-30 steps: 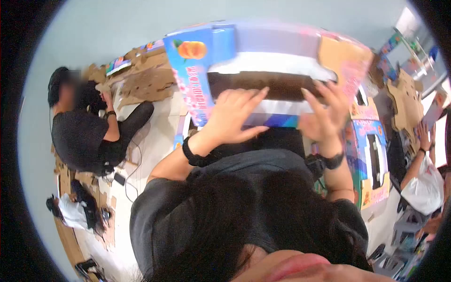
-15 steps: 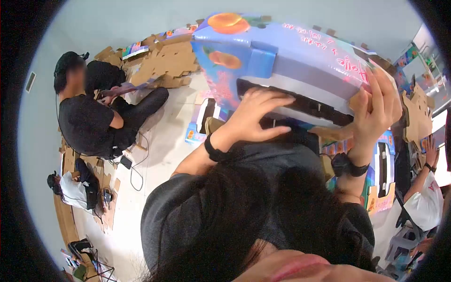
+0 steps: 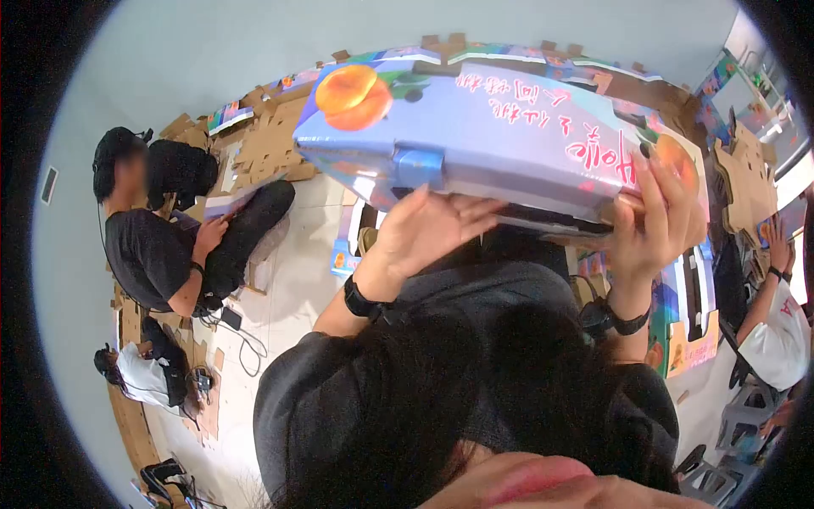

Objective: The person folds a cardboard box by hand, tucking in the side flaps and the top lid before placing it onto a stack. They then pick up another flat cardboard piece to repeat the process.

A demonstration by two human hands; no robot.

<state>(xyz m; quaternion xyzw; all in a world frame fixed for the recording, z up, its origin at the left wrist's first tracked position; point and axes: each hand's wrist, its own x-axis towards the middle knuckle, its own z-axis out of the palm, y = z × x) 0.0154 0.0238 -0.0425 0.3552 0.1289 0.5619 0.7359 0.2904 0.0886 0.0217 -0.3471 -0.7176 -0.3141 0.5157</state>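
Holding up a peach-printed carton (image 3: 509, 136) between both hands, long side running across from one hand to the other. Propping its underside with the left hand (image 3: 428, 227), palm flat and fingers stretched out, clasped round nothing. Clamping its right end with the right hand (image 3: 657, 216), fingers curled over the edge next to an orange peach print. Black wristband (image 3: 363, 301) just below the left hand. Well beyond the left hand, seated on the floor (image 3: 288, 288) among flat cardboard sheets (image 3: 271, 148): a co-worker in black (image 3: 157, 250). Below the right hand, a flat printed box (image 3: 688, 318); farther right, a person in a white shirt (image 3: 776, 335).
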